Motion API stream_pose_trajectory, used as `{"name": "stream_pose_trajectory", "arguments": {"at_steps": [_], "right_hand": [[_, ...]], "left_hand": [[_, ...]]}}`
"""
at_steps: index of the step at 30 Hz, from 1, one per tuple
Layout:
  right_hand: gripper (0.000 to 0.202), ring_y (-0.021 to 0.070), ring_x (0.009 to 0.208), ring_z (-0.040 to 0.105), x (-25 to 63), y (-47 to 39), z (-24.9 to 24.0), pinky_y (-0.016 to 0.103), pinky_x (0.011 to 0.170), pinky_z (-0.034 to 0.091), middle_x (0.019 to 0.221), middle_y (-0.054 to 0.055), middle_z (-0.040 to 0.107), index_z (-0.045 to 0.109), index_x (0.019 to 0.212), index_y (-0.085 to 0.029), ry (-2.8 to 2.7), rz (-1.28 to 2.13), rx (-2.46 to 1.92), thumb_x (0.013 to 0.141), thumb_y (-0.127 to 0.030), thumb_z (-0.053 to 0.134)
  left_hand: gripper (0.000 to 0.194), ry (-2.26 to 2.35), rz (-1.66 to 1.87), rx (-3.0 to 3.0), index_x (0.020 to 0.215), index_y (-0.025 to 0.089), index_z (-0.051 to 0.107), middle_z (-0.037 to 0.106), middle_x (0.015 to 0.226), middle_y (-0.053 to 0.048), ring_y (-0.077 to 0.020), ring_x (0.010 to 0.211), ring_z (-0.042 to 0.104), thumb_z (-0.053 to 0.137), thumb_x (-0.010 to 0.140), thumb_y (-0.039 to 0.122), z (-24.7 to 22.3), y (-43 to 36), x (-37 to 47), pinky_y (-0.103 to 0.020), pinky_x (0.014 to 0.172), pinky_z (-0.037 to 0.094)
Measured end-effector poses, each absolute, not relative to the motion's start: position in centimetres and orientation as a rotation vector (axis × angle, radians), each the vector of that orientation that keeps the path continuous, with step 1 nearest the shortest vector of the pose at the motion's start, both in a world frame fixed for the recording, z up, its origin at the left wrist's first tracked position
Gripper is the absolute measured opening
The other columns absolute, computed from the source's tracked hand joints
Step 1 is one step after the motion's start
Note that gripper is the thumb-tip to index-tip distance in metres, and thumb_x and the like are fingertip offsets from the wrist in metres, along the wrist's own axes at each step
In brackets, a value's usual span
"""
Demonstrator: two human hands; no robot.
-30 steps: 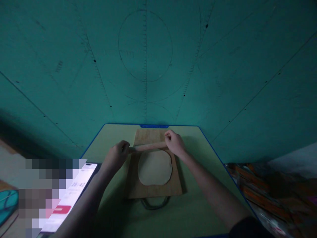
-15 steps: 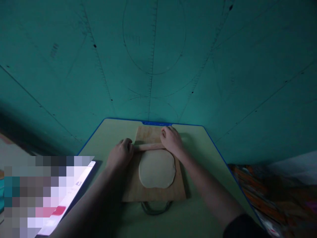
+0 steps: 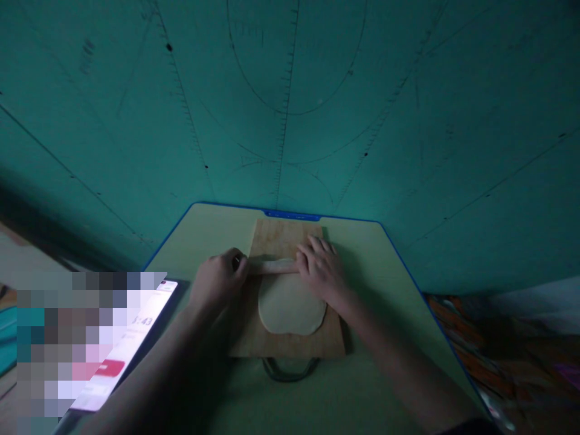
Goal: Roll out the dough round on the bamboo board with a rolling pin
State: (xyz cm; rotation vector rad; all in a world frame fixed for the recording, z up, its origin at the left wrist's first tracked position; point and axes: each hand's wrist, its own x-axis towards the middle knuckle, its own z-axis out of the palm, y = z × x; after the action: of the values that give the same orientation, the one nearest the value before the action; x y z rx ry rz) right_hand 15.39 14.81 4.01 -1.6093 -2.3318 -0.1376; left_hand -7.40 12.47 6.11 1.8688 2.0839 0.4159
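A thin wooden rolling pin (image 3: 274,267) lies crosswise over the far part of a flat, roundish sheet of dough (image 3: 292,308). My left hand (image 3: 220,275) is closed round the pin's left end, beyond the board's left edge. On the right end rests my right hand (image 3: 322,269), its fingers bent loosely over the pin and pointing away from me; its palm side is hidden. Under the dough is a wooden cutting board (image 3: 290,345), with a dark handle (image 3: 290,377) at its near end. A narrow strip of dough shows beyond the pin.
The board stands on a pale table (image 3: 376,260) with a blue rim, against a green wall (image 3: 281,121) marked with dark lines. At the left is a lit screen (image 3: 129,338), partly pixelated. Orange items (image 3: 462,338) lie in shadow beyond the table's right edge.
The rolling pin has moved from the dough's far edge onto the dough, slightly toward me. My right hand's fingers have gone from curled to more stretched. The whole view has shifted a little.
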Motion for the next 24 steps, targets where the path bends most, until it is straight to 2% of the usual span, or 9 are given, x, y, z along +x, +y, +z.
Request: {"name": "stream_pose_trajectory", "arguments": {"at_steps": [5,7,9,12,16,20,24], "right_hand": [[0.049,0.0311,0.132,0.05,16.5,10.6,3.5,0.05,0.11,0.041,0.144,0.017,0.058,0.053,0.146,-0.015,-2.378,-0.087,-1.462,0.102,-0.032,0.041],[0.051,0.0304,0.134,0.05,17.0,9.6,3.3,0.052,0.113,0.04,0.145,0.017,0.058,0.049,0.15,-0.015,-2.379,-0.017,-1.398,0.101,-0.031,0.044],[0.049,0.028,0.134,0.05,17.7,9.4,3.1,0.05,0.113,0.042,0.145,0.015,0.057,0.051,0.148,-0.018,-2.342,0.091,-1.333,0.101,-0.032,0.044],[0.042,0.0256,0.129,0.056,19.1,10.2,2.9,0.044,0.104,0.05,0.139,0.015,0.061,0.06,0.135,-0.018,-2.168,0.198,-1.315,0.102,-0.035,0.04],[0.037,0.0252,0.1,0.066,21.5,11.6,3.0,0.038,0.088,0.052,0.103,0.014,0.069,0.069,0.101,-0.017,-1.916,0.17,-1.441,0.099,-0.041,0.041],[0.041,0.0194,0.064,0.059,22.7,12.0,3.3,0.031,0.062,0.041,0.068,0.005,0.063,0.059,0.073,-0.022,-1.865,0.31,-1.695,0.097,-0.047,0.037],[0.047,0.0169,0.055,0.053,22.2,11.8,3.3,0.03,0.056,0.03,0.06,0.005,0.061,0.054,0.065,-0.024,-1.9,0.451,-1.846,0.097,-0.052,0.034]], "left_hand": [[0.036,2.01,0.527,1.739,0.085,0.02,0.066,0.073,0.085,-0.012,-0.0251,0.077,0.067,0.038,0.084,0.042,6.1,12.6,-8.2,-0.03,0.065,0.04],[0.036,1.986,0.536,1.737,0.085,0.02,0.066,0.073,0.087,-0.012,-0.0256,0.079,0.068,0.038,0.083,0.043,5.9,12.8,-8.4,-0.03,0.066,0.04],[0.038,1.973,0.517,1.749,0.084,0.02,0.066,0.073,0.085,-0.012,-0.0257,0.078,0.067,0.037,0.083,0.045,5.8,12.9,-8.5,-0.031,0.065,0.04],[0.04,1.966,0.473,1.779,0.08,0.021,0.065,0.071,0.079,-0.011,-0.0249,0.072,0.065,0.036,0.084,0.048,5.8,13.0,-8.6,-0.031,0.063,0.038],[0.042,1.982,0.423,1.813,0.076,0.022,0.063,0.069,0.075,-0.01,-0.0244,0.069,0.062,0.033,0.085,0.051,5.9,13.4,-8.6,-0.031,0.061,0.036],[0.045,1.986,0.415,1.84,0.072,0.022,0.061,0.068,0.072,-0.01,-0.0233,0.067,0.061,0.032,0.088,0.052,5.8,13.5,-8.6,-0.031,0.06,0.036],[0.044,1.936,0.501,1.871,0.071,0.022,0.06,0.066,0.069,-0.007,-0.0209,0.066,0.06,0.032,0.09,0.051,5.7,13.4,-8.6,-0.03,0.061,0.036]]}}
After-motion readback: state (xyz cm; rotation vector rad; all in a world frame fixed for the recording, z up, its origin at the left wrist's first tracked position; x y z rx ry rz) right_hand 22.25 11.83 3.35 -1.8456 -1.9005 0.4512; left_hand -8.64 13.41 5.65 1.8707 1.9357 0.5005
